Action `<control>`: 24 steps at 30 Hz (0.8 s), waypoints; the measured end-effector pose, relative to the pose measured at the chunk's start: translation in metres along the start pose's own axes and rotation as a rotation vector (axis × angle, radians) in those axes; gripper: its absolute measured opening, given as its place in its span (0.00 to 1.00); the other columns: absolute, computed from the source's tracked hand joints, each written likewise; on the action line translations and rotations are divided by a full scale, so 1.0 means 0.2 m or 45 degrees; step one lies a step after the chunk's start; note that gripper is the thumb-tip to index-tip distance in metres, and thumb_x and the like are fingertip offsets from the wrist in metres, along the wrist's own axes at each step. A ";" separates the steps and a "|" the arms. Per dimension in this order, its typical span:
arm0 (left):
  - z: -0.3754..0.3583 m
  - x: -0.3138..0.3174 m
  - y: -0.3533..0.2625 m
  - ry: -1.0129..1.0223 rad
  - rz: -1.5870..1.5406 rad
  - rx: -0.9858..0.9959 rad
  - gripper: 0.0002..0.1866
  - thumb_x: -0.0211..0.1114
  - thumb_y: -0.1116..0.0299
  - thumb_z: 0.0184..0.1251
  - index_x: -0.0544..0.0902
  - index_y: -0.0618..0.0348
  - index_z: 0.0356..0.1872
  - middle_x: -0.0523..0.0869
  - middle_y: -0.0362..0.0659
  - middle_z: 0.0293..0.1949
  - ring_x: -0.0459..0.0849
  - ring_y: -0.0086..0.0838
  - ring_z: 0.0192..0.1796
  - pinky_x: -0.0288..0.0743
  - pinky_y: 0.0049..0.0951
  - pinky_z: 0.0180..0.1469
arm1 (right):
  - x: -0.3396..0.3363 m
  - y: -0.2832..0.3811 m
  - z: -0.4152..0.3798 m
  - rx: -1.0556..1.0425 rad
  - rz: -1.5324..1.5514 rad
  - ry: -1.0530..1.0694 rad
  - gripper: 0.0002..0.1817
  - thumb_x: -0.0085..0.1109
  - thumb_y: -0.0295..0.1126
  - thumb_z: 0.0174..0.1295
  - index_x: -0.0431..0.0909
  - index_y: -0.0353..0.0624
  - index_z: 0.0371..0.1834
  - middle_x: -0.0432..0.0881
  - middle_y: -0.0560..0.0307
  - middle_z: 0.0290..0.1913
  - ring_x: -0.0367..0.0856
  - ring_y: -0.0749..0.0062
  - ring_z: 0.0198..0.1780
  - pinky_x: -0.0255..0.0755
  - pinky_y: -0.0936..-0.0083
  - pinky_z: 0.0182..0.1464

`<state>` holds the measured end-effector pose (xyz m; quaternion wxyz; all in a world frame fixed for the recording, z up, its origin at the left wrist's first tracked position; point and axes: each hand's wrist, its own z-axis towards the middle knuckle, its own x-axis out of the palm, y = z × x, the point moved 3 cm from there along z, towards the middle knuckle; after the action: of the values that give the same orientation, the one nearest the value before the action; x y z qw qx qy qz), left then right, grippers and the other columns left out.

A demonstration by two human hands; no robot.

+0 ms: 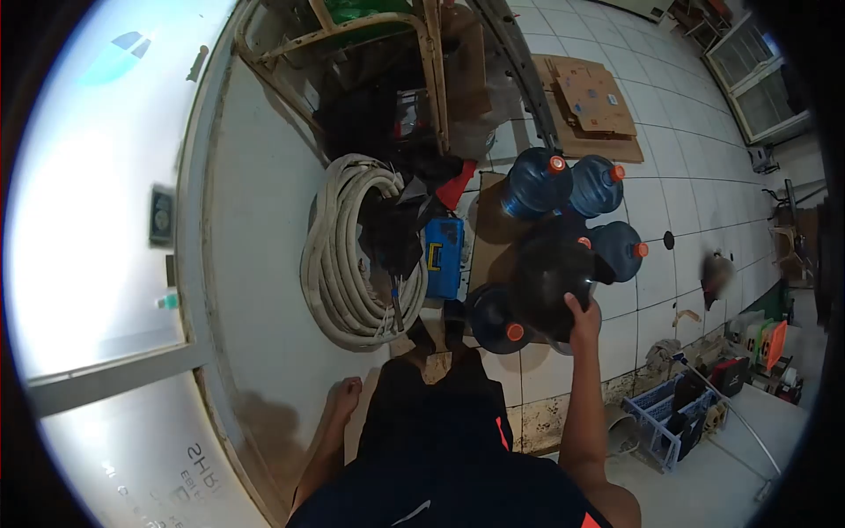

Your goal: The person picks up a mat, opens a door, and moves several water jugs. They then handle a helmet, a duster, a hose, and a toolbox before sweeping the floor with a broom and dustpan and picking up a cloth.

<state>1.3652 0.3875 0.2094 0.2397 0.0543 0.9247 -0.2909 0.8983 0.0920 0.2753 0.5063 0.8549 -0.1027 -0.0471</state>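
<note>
My right hand (584, 319) grips the edge of a glossy, dark, rounded thing that looks like a black helmet (547, 280). The thumb lies on top of it; the other fingers are hidden. Around and beneath it stand several blue water jugs (531, 187) with orange caps, one jug (500, 319) close to my legs. The helmet covers part of the group. Low on the left, beside my thigh, my left hand (349, 396) hangs with its fingers curled in and nothing visible in them.
A coiled whitish hose (330, 255) lies left of a blue toolbox (446, 255). A metal-framed chair (431, 79) stands ahead. Flattened cardboard (594, 97) rests on the tiles. At the right are a blue crate (656, 431) and a raised ledge (550, 422). A glass door (106, 176) borders the left.
</note>
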 end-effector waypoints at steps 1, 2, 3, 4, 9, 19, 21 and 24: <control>-0.01 -0.01 -0.01 -0.031 -0.047 0.006 0.14 0.52 0.63 0.65 0.78 0.62 0.42 0.78 0.40 0.33 0.75 0.24 0.36 0.69 0.23 0.40 | -0.09 -0.03 -0.02 -0.009 -0.008 -0.090 0.32 0.69 0.37 0.47 0.68 0.35 0.55 0.74 0.52 0.49 0.72 0.64 0.50 0.66 0.72 0.52; 0.01 -0.01 0.03 0.000 0.038 -0.034 0.15 0.52 0.60 0.65 0.78 0.59 0.44 0.80 0.42 0.37 0.77 0.28 0.40 0.70 0.26 0.43 | -0.14 -0.02 -0.07 0.023 0.094 -0.126 0.33 0.69 0.37 0.47 0.67 0.35 0.55 0.73 0.51 0.50 0.72 0.63 0.51 0.66 0.71 0.53; 0.08 -0.02 0.10 0.030 0.122 -0.071 0.16 0.52 0.58 0.64 0.78 0.56 0.47 0.81 0.45 0.40 0.78 0.32 0.43 0.71 0.30 0.45 | -0.19 -0.01 -0.13 0.052 0.199 -0.163 0.33 0.69 0.37 0.47 0.67 0.35 0.56 0.73 0.51 0.51 0.72 0.62 0.51 0.66 0.70 0.53; 0.13 -0.01 0.17 0.058 0.204 -0.106 0.18 0.53 0.56 0.64 0.77 0.53 0.49 0.82 0.47 0.44 0.80 0.36 0.47 0.72 0.33 0.48 | -0.23 0.00 -0.18 0.079 0.303 -0.196 0.34 0.69 0.37 0.48 0.66 0.35 0.56 0.72 0.51 0.52 0.71 0.61 0.52 0.66 0.69 0.54; 0.26 0.02 0.30 0.109 0.213 -0.086 0.19 0.52 0.51 0.63 0.77 0.47 0.50 0.80 0.48 0.49 0.78 0.40 0.51 0.71 0.35 0.52 | -0.47 -0.03 -0.60 0.007 0.508 -0.433 0.33 0.67 0.36 0.50 0.65 0.36 0.58 0.71 0.50 0.54 0.70 0.59 0.56 0.65 0.64 0.56; 0.32 0.19 0.42 0.267 0.336 0.105 0.20 0.57 0.56 0.61 0.78 0.58 0.47 0.81 0.50 0.46 0.79 0.41 0.49 0.71 0.36 0.51 | -0.92 -0.55 -1.41 0.097 0.605 -0.832 0.30 0.63 0.39 0.52 0.68 0.35 0.55 0.73 0.49 0.52 0.74 0.58 0.50 0.70 0.62 0.51; 0.28 0.24 0.38 0.263 0.354 0.089 0.18 0.58 0.57 0.60 0.78 0.58 0.47 0.81 0.50 0.46 0.79 0.41 0.49 0.72 0.36 0.51 | -1.02 -0.70 -1.46 0.121 0.609 -0.887 0.29 0.62 0.39 0.52 0.68 0.34 0.54 0.74 0.48 0.50 0.76 0.57 0.47 0.72 0.62 0.49; 0.20 0.31 0.29 0.274 0.360 0.097 0.18 0.58 0.58 0.59 0.78 0.58 0.46 0.81 0.50 0.46 0.79 0.41 0.49 0.72 0.37 0.51 | -1.19 -0.91 -1.55 0.202 0.572 -0.964 0.29 0.61 0.39 0.53 0.67 0.33 0.54 0.74 0.47 0.51 0.75 0.56 0.48 0.73 0.62 0.48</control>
<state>1.3409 0.4102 0.1221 0.1757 0.2237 0.9164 -0.2817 0.7477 0.4956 0.2600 0.3637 0.7700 -0.4672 -0.2378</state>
